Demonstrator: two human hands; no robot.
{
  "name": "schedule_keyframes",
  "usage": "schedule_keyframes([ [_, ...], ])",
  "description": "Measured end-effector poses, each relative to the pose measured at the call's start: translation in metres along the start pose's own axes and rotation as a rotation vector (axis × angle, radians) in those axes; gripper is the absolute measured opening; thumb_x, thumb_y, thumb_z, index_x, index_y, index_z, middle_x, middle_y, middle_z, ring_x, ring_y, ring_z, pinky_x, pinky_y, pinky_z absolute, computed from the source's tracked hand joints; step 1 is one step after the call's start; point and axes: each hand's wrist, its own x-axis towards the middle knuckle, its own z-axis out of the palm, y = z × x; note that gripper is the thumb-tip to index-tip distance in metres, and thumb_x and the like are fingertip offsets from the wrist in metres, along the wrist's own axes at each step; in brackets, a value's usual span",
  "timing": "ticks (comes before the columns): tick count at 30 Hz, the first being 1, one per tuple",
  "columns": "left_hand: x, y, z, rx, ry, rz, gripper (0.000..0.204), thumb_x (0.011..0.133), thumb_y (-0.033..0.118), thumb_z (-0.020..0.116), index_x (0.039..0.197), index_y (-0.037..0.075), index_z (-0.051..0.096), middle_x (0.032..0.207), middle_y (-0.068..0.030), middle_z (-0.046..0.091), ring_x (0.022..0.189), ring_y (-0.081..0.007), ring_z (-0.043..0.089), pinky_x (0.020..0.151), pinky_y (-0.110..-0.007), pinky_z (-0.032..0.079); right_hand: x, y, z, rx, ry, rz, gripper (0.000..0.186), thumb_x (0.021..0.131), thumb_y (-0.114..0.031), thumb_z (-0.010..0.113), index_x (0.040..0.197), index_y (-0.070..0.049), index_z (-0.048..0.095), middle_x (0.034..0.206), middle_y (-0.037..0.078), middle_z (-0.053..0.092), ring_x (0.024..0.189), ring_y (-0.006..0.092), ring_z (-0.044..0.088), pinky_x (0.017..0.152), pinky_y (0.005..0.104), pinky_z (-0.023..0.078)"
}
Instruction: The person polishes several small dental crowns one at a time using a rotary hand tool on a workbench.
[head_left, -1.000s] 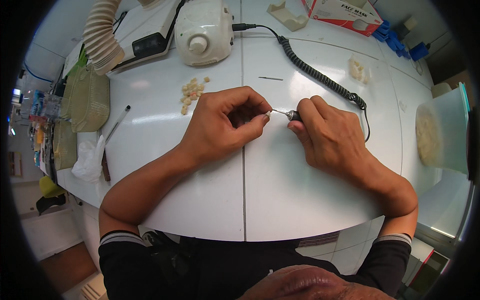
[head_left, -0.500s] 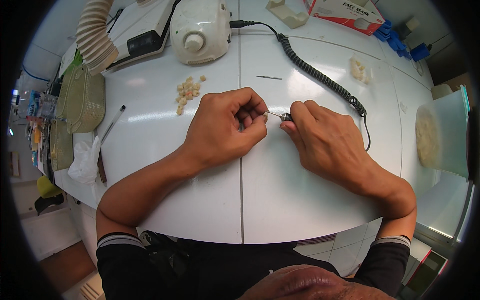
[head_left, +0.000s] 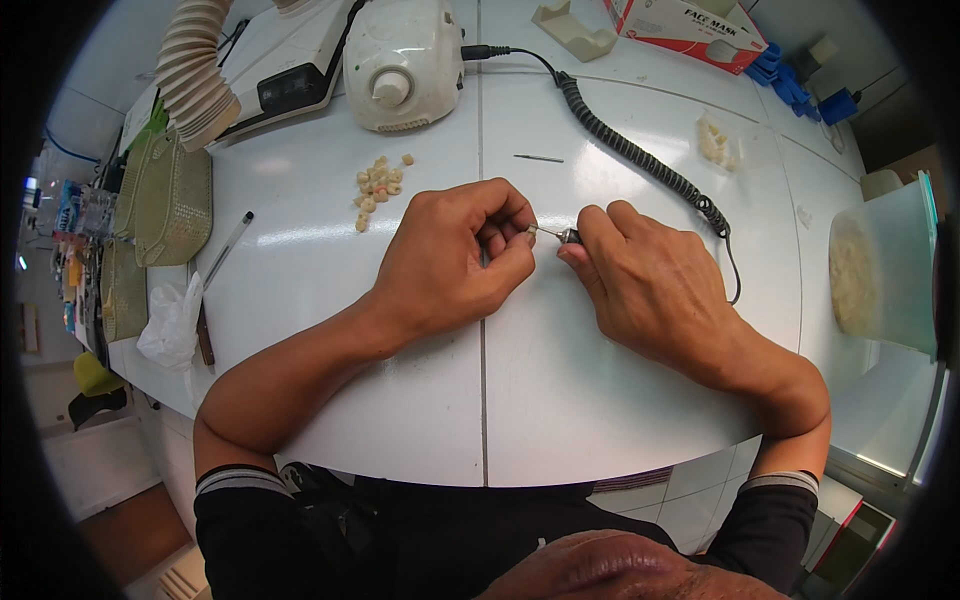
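My left hand [head_left: 450, 255] is closed in a pinch on a small tooth-coloured piece, apparently a dental crown [head_left: 531, 231], mostly hidden by the fingertips. My right hand [head_left: 650, 285] is wrapped round a rotary handpiece [head_left: 571, 236], whose dark nose and thin metal bur point left. The bur's tip meets or nearly meets the crown; exact contact is too small to tell. Beyond the left hand lies a loose cluster of cream tooth crowns [head_left: 378, 180]. A separate slim metal bur [head_left: 539, 157] rests on the white table [head_left: 590, 420] beyond both hands.
A white control unit [head_left: 400, 75] with a knob stands at the back; its black coiled cord [head_left: 635, 138] runs to the right. A ribbed hose [head_left: 195, 80] hangs at upper left. Also around: green baskets [head_left: 175, 200], a pen [head_left: 228, 250], a mask box [head_left: 690, 35], a translucent bin [head_left: 885, 265].
My right hand and the handpiece have shifted very slightly left. The left hand has moved a touch to the right, still pinching the crown.
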Motion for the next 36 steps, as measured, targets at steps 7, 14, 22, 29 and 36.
schedule_keyframes([
  [7,0.0001,0.0009,0.0000,0.016,0.000,0.001,0.013,0.096,0.009,0.077,0.102,-0.002,0.075,0.084,0.0017,0.070,0.072,-0.0029,0.055,0.062,-0.022,0.043,-0.0004,-0.0015,-0.0006,0.026,-0.023,0.041,0.029,0.111,-0.028,0.068,0.101,-0.002,0.060,0.087,0.015,0.065,0.071,0.0376,0.068,0.062,0.0479,0.054],
  [14,0.0005,0.0006,0.0006,0.038,0.005,0.014,0.013,0.094,0.010,0.077,0.101,-0.002,0.075,0.083,0.0016,0.070,0.071,-0.0031,0.055,0.062,-0.022,0.044,0.0006,-0.0023,-0.0025,0.035,-0.065,0.062,0.030,0.111,-0.028,0.068,0.100,-0.001,0.060,0.087,0.016,0.066,0.073,0.0391,0.069,0.063,0.0490,0.054],
  [22,0.0004,-0.0019,0.0031,0.043,0.025,0.052,0.012,0.093,0.008,0.077,0.099,-0.003,0.074,0.081,0.0016,0.069,0.068,-0.0025,0.055,0.060,-0.022,0.045,0.0009,0.0016,0.0017,-0.001,-0.009,-0.005,0.038,0.114,-0.035,0.063,0.099,0.000,0.062,0.082,0.018,0.069,0.068,0.0373,0.073,0.056,0.0464,0.056],
  [29,0.0007,-0.0015,0.0034,0.064,0.025,0.058,0.012,0.092,0.007,0.078,0.097,-0.003,0.074,0.080,0.0020,0.069,0.068,-0.0018,0.055,0.060,-0.021,0.045,0.0010,0.0024,0.0007,0.011,-0.010,-0.021,0.039,0.114,-0.035,0.063,0.098,0.000,0.062,0.082,0.018,0.069,0.068,0.0377,0.073,0.057,0.0472,0.056],
  [36,0.0004,-0.0009,0.0030,0.073,0.031,0.062,0.011,0.090,0.006,0.077,0.096,-0.003,0.073,0.079,0.0020,0.068,0.068,-0.0016,0.055,0.060,-0.021,0.045,0.0018,-0.0010,-0.0014,0.036,-0.070,0.045,0.030,0.111,-0.028,0.068,0.099,-0.001,0.060,0.086,0.017,0.066,0.072,0.0395,0.069,0.063,0.0491,0.054],
])
